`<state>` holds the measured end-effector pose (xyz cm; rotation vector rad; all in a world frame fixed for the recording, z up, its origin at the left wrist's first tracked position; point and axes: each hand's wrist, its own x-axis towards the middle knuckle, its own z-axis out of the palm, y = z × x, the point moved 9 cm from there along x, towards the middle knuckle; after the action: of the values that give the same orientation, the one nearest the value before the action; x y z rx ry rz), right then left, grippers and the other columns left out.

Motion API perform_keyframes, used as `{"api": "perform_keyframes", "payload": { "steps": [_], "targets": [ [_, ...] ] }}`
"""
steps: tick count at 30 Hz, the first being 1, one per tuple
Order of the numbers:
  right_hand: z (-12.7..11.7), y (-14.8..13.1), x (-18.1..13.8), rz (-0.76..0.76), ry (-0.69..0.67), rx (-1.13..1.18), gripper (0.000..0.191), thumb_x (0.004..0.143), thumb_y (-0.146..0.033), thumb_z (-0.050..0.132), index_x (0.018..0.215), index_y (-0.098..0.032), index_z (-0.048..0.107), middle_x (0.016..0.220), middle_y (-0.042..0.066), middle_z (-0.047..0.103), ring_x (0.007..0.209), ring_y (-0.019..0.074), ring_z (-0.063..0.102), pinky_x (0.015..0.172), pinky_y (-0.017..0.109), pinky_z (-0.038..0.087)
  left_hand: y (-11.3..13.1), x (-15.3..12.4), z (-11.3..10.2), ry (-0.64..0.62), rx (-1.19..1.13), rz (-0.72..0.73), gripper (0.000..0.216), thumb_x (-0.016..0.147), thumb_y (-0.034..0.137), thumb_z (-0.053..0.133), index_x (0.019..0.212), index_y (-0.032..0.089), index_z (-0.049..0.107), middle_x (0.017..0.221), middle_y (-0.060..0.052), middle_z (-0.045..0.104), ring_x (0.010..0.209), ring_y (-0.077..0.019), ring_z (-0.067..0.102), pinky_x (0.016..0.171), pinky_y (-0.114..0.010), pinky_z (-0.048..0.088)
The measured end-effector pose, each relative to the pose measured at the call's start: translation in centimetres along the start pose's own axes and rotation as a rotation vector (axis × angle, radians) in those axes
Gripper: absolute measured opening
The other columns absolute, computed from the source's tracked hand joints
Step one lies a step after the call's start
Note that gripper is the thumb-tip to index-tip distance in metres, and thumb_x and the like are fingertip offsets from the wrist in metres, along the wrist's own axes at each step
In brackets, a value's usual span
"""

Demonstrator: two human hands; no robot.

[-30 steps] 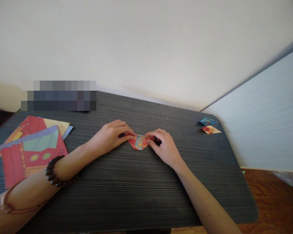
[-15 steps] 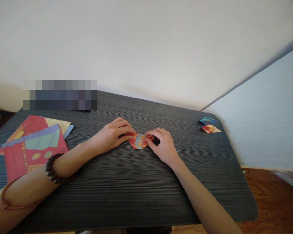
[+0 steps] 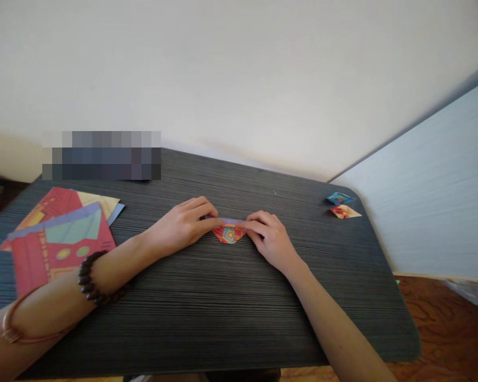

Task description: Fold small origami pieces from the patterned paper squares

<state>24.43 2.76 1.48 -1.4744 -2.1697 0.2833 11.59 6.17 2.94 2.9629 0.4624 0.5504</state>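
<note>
A small folded paper piece [image 3: 229,233], red with blue and yellow print, lies in the middle of the dark striped table [image 3: 207,307]. My left hand [image 3: 183,223] pinches its left end with fingers pressed together. My right hand [image 3: 269,236] pinches its right end the same way. The fingertips of both hands meet along a pale purple folded-over top edge. Only the lower point of the paper shows below the fingers. A dark bead bracelet and a thin copper bangle sit on my left forearm.
A stack of printed paper sheets [image 3: 58,239] lies at the table's left side. Two small folded pieces, one blue [image 3: 340,198] and one cream-orange [image 3: 344,212], rest near the back right corner. A pale blue panel [image 3: 434,196] stands to the right; wooden floor shows below it.
The top part of the paper has been folded down toward me, so less of it shows and a purple edge is on top. Both hands' fingertips have come closer together.
</note>
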Motion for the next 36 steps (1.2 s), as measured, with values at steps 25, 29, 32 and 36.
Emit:
{"api": "perform_keyframes", "payload": {
  "steps": [25, 29, 32, 36],
  "targets": [
    [-1.1, -2.5, -0.9, 0.111, 0.170, -0.175, 0.018, 0.085, -0.023, 0.054, 0.091, -0.024, 0.071, 0.090, 0.002, 0.066, 0.084, 0.0169, 0.056, 0.081, 0.036, 0.036, 2.1, -0.2, 0.0, -0.143, 0.134, -0.096, 0.030, 0.089, 0.021, 0.043, 0.116, 0.020, 0.057, 0.092, -0.005, 0.057, 0.088, -0.0221, 0.051, 0.077, -0.038, 0.040],
    [-1.2, -1.1, -0.3, 0.228, 0.191, -0.105, 0.015, 0.086, -0.028, 0.056, 0.082, -0.024, 0.070, 0.087, 0.001, 0.063, 0.081, 0.0157, 0.055, 0.078, 0.034, 0.035, 2.2, 0.0, 0.0, -0.150, 0.152, -0.104, 0.026, 0.088, 0.022, 0.046, 0.111, 0.021, 0.060, 0.091, -0.006, 0.057, 0.089, -0.0228, 0.051, 0.077, -0.038, 0.040],
    [-0.9, -0.1, 0.4, 0.319, 0.192, -0.087, 0.015, 0.084, -0.034, 0.059, 0.076, -0.024, 0.067, 0.083, 0.001, 0.061, 0.083, 0.0178, 0.054, 0.078, 0.035, 0.034, 2.3, 0.1, 0.0, -0.139, 0.154, -0.090, 0.026, 0.088, 0.022, 0.047, 0.111, 0.020, 0.060, 0.092, -0.006, 0.057, 0.094, -0.0240, 0.050, 0.079, -0.038, 0.040],
    [-0.1, 0.0, 1.5, 0.336, 0.162, -0.067, 0.008, 0.079, -0.030, 0.063, 0.079, -0.023, 0.063, 0.087, 0.001, 0.060, 0.088, 0.0196, 0.053, 0.080, 0.035, 0.033, 2.4, 0.1, 0.0, -0.122, 0.175, -0.077, 0.028, 0.088, 0.021, 0.047, 0.113, 0.020, 0.060, 0.091, -0.007, 0.058, 0.096, -0.0251, 0.050, 0.079, -0.039, 0.040]
  ]
}}
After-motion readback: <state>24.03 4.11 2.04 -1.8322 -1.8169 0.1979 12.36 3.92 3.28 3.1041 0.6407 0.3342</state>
